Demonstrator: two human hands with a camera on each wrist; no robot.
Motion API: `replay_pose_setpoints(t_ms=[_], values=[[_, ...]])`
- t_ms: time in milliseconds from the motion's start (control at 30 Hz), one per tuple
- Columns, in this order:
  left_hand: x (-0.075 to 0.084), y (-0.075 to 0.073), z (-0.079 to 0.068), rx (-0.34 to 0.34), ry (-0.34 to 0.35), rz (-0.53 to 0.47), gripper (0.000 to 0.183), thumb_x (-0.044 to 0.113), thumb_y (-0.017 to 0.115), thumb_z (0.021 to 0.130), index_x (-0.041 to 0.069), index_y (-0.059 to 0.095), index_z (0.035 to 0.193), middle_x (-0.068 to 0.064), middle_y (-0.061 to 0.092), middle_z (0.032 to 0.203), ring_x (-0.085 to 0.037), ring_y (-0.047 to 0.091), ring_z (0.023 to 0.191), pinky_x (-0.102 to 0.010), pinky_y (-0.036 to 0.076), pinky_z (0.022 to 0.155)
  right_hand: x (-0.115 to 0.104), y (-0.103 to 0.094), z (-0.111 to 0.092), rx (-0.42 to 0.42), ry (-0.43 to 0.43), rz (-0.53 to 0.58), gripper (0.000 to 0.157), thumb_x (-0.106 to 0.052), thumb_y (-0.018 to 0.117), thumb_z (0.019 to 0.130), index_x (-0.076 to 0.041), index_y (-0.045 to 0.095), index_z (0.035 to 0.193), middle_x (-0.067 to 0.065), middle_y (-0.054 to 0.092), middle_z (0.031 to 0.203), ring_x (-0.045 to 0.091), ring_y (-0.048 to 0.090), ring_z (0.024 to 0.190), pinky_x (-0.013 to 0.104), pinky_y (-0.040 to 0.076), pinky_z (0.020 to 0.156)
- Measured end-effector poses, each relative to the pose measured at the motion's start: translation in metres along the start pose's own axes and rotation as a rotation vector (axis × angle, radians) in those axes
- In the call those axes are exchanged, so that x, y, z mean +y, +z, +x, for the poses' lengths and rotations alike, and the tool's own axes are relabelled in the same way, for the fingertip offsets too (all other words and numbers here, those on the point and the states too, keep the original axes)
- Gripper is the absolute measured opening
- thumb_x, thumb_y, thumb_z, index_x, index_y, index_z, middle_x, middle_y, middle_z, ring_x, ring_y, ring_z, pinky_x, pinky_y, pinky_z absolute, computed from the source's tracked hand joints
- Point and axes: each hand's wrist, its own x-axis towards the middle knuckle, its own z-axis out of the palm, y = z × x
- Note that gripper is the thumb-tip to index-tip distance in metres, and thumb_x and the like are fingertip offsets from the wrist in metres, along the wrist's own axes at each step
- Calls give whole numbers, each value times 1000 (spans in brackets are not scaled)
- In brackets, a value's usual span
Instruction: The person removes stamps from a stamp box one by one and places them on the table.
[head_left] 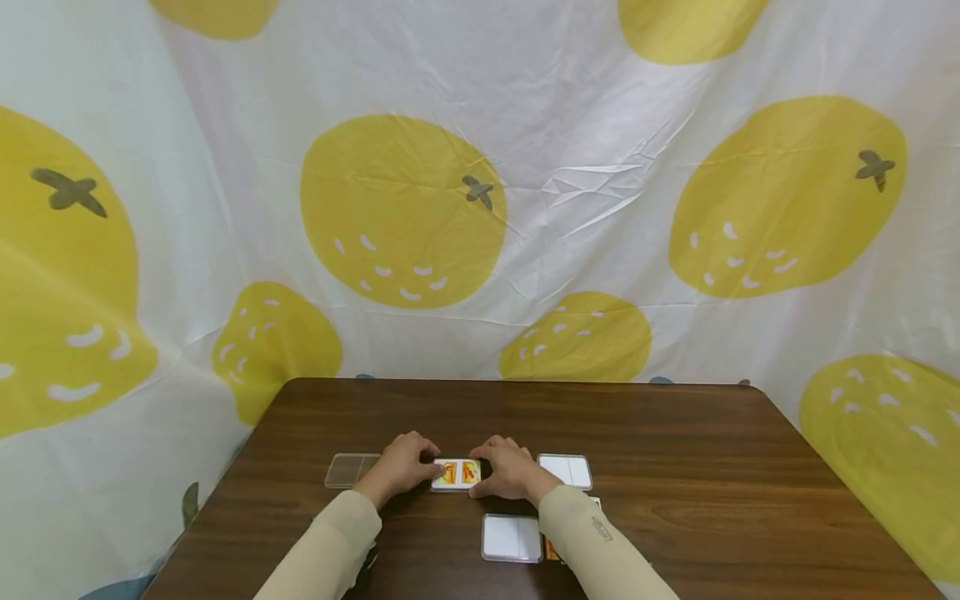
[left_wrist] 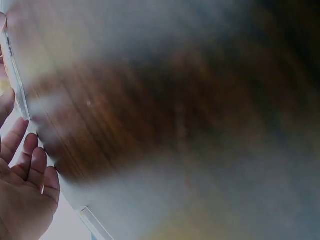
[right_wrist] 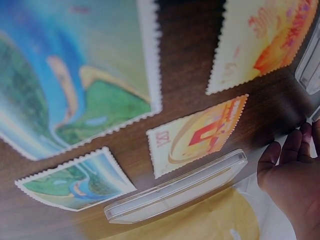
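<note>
A shallow case with two orange-and-yellow stamps [head_left: 459,473] lies on the table between my hands in the head view. My left hand [head_left: 401,468] grips its left end, thumb at the front and forefinger near the back corner. At the right end, my right hand [head_left: 510,469] pinches the case between thumb and forefinger across its front and back edges. In the left wrist view the case [left_wrist: 19,80] shows only as a thin edge beside the left hand [left_wrist: 27,192]. The right wrist view catches the right hand's [right_wrist: 292,175] outer fingers; its grip is out of sight.
A clear case part [head_left: 348,471] lies left. Two white-backed cases [head_left: 566,471] [head_left: 512,537] lie on the right. Partly under my right sleeve are loose stamps: orange ones [right_wrist: 195,135] and blue-green ones [right_wrist: 77,182]. A lemon-print cloth [head_left: 570,250] hangs behind the wooden table [head_left: 675,467].
</note>
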Motion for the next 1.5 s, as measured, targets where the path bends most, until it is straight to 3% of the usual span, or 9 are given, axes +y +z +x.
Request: replay_pose_setpoints(t_ms=[967, 1500], values=[[-1, 1, 3, 1, -22, 40, 15, 23, 76, 87, 10, 74, 93, -2, 60, 92, -26, 55, 93, -52, 41, 87, 1, 0, 1, 1, 5, -5, 57, -36, 83, 80, -14, 64, 129, 8, 55, 127, 30, 48, 121, 52, 36, 100], [-1, 3, 6, 22, -31, -48, 9, 14, 77, 86, 11, 70, 90, -1, 58, 92, -23, 54, 93, -47, 44, 87, 3, 2, 3, 5, 0, -10, 57, -36, 83, 79, -14, 65, 128, 9, 54, 128, 31, 48, 121, 52, 36, 99]])
